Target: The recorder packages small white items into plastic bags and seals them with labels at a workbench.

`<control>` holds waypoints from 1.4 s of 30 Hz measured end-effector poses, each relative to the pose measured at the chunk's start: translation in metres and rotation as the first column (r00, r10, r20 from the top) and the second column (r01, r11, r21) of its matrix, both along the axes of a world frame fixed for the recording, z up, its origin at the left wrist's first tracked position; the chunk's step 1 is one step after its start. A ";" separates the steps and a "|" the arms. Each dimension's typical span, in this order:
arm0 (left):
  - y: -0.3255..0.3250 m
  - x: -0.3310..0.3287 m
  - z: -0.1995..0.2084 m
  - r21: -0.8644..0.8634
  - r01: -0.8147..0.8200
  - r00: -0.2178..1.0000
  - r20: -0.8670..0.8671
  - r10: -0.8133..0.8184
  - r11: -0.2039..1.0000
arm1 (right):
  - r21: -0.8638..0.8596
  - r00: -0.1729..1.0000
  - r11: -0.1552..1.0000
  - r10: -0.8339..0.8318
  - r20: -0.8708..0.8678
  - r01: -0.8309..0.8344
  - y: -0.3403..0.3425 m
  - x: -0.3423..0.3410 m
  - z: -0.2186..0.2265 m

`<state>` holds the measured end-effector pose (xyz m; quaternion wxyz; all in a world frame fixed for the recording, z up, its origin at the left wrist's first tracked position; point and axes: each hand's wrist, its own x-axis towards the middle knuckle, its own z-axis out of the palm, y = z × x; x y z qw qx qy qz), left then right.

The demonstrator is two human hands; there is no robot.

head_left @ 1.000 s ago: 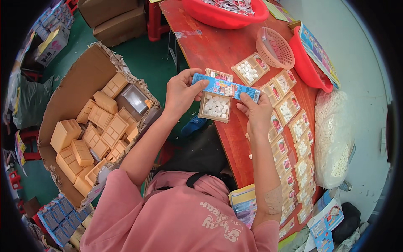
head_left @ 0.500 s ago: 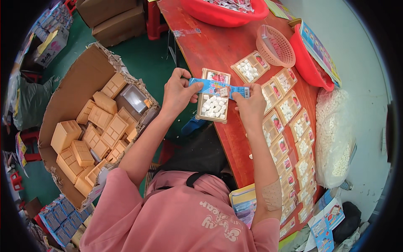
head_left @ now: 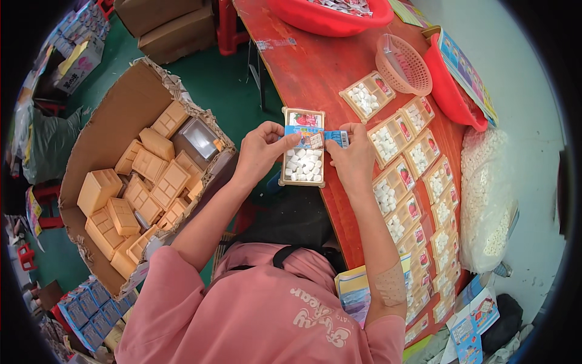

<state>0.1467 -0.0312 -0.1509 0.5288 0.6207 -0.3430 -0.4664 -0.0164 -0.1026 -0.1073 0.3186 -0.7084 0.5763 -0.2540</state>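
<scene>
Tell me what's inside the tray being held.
The tan tray holds white pieces in its lower compartment and a red picture card at the top. The blue strip and both hands hide the middle.

Blue card strip point(head_left: 315, 137) lowered from above onto the tan tray of white pieces point(head_left: 302, 162), now pressed flat across it.

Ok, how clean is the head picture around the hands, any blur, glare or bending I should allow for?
Head view: left hand and right hand are sharp, as is the tan tray of white pieces and the blue card strip across it; light is even, shadows soft, no glare there; the red table edge bows with the fisheye; corners are black.
</scene>
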 end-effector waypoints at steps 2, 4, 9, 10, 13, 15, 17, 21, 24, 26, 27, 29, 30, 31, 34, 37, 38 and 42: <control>-0.001 0.000 0.000 0.024 0.045 0.998 -0.044 -0.044 0.999 | -0.010 1.000 1.000 0.002 0.021 -0.001 -0.001 -0.001 0.000; -0.001 -0.003 0.003 0.033 0.021 0.985 -0.171 -0.015 0.999 | 0.035 0.994 0.999 0.014 0.107 -0.018 -0.001 -0.002 0.002; 0.004 0.002 0.005 0.017 0.033 0.830 -0.557 -0.018 0.999 | 0.303 0.902 0.951 -0.079 0.424 -0.060 0.000 -0.009 0.018; 0.005 0.003 0.006 -0.042 0.063 0.718 -0.692 -0.074 0.997 | 0.390 0.827 0.912 -0.116 0.549 -0.131 0.000 -0.011 0.021; 0.012 -0.004 0.006 -0.174 0.126 0.388 -0.898 -0.210 0.977 | 0.563 0.779 0.783 -0.171 0.603 -0.264 0.007 -0.003 0.039; 0.013 -0.009 -0.003 -0.191 0.157 0.041 -0.979 -0.199 0.969 | 0.592 0.777 0.750 -0.173 0.606 -0.295 0.013 0.005 0.050; 0.014 -0.016 -0.004 -0.217 0.150 -0.253 -0.951 -0.175 0.964 | 0.572 0.795 0.748 -0.099 0.599 -0.338 0.014 0.011 0.052; 0.017 -0.020 -0.001 -0.202 0.181 -0.453 -0.886 -0.100 0.963 | 0.530 0.832 0.774 -0.008 0.555 -0.346 0.006 0.013 0.055; 0.015 -0.020 0.001 -0.235 0.192 -0.456 -0.881 -0.126 0.953 | 0.517 0.846 0.781 0.027 0.532 -0.350 0.001 0.013 0.053; 0.013 -0.019 0.002 -0.227 0.192 -0.442 -0.889 -0.123 0.955 | 0.500 0.854 0.790 0.057 0.517 -0.355 0.001 0.014 0.056; 0.012 -0.018 0.002 -0.241 0.204 -0.431 -0.892 -0.134 0.949 | 0.481 0.862 0.798 0.092 0.498 -0.363 0.001 0.014 0.057; 0.012 -0.016 0.003 -0.255 0.219 -0.419 -0.896 -0.145 0.942 | 0.479 0.876 0.801 0.112 0.468 -0.358 -0.002 0.015 0.056; 0.012 -0.016 0.004 -0.266 0.239 -0.413 -0.898 -0.150 0.934 | 0.476 0.890 0.805 0.134 0.436 -0.355 -0.002 0.014 0.056; 0.013 -0.016 0.005 -0.277 0.259 -0.407 -0.900 -0.155 0.926 | 0.475 0.889 0.806 0.132 0.438 -0.353 -0.002 0.013 0.057; 0.011 -0.010 0.008 -0.300 0.259 -0.321 -0.923 -0.211 0.918 | 0.415 0.912 0.844 0.188 0.364 -0.339 -0.005 0.011 0.061; -0.008 -0.002 0.012 -0.207 0.213 0.185 -0.951 -0.248 0.955 | 0.304 0.939 0.921 0.145 0.311 -0.243 -0.004 0.004 0.056; -0.019 0.005 0.017 -0.194 0.202 0.324 -0.912 -0.252 0.960 | 0.306 0.940 0.921 0.142 0.311 -0.240 -0.002 0.001 0.056; -0.084 0.021 0.033 -0.163 -0.118 0.936 -0.347 0.055 0.979 | 0.103 0.911 0.974 0.145 0.386 -0.199 0.016 -0.023 0.061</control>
